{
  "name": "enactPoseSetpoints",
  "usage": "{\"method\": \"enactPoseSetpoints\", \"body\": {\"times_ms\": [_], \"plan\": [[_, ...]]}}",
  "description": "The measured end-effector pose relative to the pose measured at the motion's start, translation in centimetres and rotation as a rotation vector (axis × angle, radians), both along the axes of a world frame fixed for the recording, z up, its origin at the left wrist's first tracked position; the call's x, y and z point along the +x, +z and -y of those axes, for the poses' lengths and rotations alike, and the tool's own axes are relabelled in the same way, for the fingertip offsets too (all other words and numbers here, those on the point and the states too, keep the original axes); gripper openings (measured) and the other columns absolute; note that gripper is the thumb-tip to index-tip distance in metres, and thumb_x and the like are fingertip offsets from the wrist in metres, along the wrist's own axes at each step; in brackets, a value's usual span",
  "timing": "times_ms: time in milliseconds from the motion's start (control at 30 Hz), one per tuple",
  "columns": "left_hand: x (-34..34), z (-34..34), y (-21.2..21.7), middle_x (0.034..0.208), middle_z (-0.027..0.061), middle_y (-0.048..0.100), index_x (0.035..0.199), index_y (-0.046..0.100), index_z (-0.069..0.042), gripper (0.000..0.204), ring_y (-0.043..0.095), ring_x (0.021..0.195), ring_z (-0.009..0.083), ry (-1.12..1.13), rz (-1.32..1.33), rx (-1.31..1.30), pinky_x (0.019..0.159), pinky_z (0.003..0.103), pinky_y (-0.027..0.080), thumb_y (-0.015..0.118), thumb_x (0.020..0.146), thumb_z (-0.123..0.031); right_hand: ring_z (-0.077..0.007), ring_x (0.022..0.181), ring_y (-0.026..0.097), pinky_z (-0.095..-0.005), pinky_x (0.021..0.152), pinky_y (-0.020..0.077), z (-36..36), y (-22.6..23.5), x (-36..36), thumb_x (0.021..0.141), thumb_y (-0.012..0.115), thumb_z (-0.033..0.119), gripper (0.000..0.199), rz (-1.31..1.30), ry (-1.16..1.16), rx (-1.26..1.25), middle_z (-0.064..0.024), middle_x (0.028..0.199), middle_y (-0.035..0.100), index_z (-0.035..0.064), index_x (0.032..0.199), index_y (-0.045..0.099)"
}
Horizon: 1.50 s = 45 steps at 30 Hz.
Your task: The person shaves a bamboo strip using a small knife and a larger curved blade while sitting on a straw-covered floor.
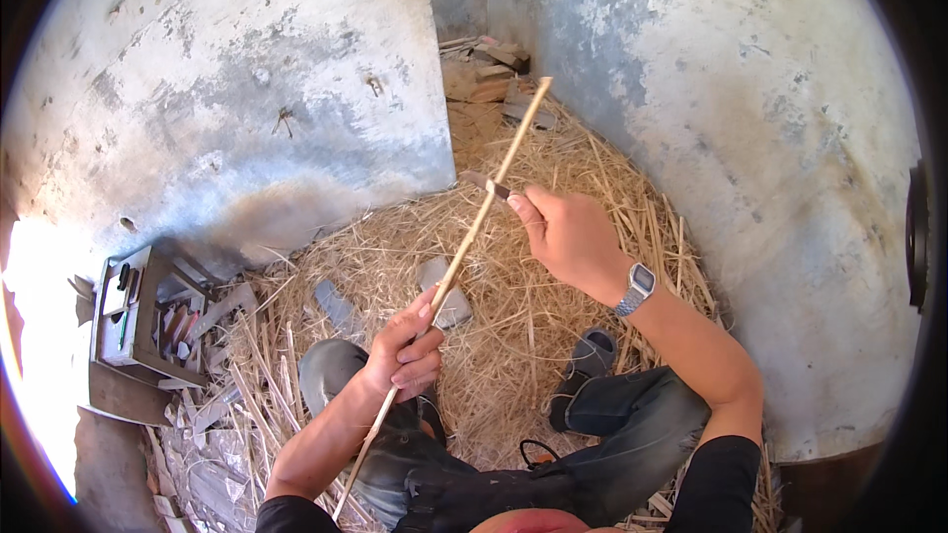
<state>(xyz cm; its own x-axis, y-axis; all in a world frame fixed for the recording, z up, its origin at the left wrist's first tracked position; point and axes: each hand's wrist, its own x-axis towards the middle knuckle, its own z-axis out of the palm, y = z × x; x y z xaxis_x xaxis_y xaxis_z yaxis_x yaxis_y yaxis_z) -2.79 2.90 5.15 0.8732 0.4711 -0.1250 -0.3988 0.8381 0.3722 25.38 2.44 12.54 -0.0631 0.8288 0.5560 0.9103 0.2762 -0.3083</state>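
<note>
A long, thin, pale wooden stick (464, 247) slants across the middle, its far tip up and to the right, its lower end down by my lap. My left hand (405, 350) is closed round its lower half. In my right hand (571, 242) is a small knife (485, 182), gripped by its dark handle with the thumb along it. The blade lies across the upper part of the stick and touches it. A light curl or pale patch shows where blade and stick meet. A watch with a metal band (640, 286) is on my right wrist.
Straw-like shavings (513, 336) cover the floor round my legs. Two flat grey stones (339, 306) lie ahead of my left knee. A small wooden stand (148, 311) with tools is at the left. Worn plaster walls (770, 138) close in; broken bricks (494, 59) lie in the far corner.
</note>
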Motion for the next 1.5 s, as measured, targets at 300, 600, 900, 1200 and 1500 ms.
{"method": "enactPoseSetpoints", "body": {"times_ms": [300,600,900,1200,1500], "plan": [[0.9,-1.1,-0.6,0.055,-0.0072,0.031,0.144,0.046,-0.025,0.034,0.032,0.036,0.0053,0.164,-0.151,-0.029,0.032,0.021,0.031,0.041,0.111,-0.023,-0.0212,0.060,0.071,-0.0334,0.045,0.0542,-1.9,2.8,-1.4,0.090,0.061,0.018,0.011,0.641,0.127,0.237,-0.0098,0.068,0.067,0.0073,0.088,0.062],[1.1,-0.4,0.0,0.055,-0.0048,0.035,0.151,0.040,-0.023,0.042,0.035,0.037,0.0082,0.088,-0.110,0.074,0.034,0.022,0.033,0.041,0.110,-0.021,-0.0224,0.055,0.067,-0.0334,0.044,0.0506,-1.6,3.1,-1.2,0.099,0.060,0.031,0.028,0.355,0.074,0.076,-0.0117,0.066,0.065,0.0035,0.095,0.065],[1.8,1.8,0.0,0.062,-0.0015,0.045,0.163,0.018,-0.013,0.057,0.044,0.048,0.0059,0.028,-0.379,0.894,0.046,0.021,0.041,0.039,0.112,-0.026,-0.0074,0.047,0.044,-0.0287,0.045,0.0316,-0.6,-1.0,-0.8,0.096,0.068,0.040,0.042,-0.687,0.138,-0.401,0.0049,0.055,0.051,0.0023,0.078,0.068],[1.6,2.2,-0.9,0.064,-0.0026,0.047,0.161,0.027,-0.009,0.055,0.043,0.049,0.0049,0.068,-0.515,0.889,0.045,0.021,0.037,0.046,0.110,-0.016,-0.0172,0.041,0.051,-0.0337,0.041,0.0354,-0.7,-0.2,3.2,0.103,0.055,0.045,0.052,-0.355,-0.021,-0.198,-0.0050,0.048,0.051,-0.0005,0.082,0.068],[2.5,1.6,-1.1,0.069,-0.0059,0.042,0.157,0.035,-0.005,0.051,0.035,0.052,0.0025,0.268,-0.312,0.774,0.046,0.023,0.029,0.048,0.108,-0.009,-0.0246,0.039,0.052,-0.0358,0.040,0.0419,3.7,-3.5,-3.4,0.108,0.047,0.033,0.040,0.022,0.181,0.021,-0.0088,0.048,0.051,0.0040,0.088,0.066]]}}
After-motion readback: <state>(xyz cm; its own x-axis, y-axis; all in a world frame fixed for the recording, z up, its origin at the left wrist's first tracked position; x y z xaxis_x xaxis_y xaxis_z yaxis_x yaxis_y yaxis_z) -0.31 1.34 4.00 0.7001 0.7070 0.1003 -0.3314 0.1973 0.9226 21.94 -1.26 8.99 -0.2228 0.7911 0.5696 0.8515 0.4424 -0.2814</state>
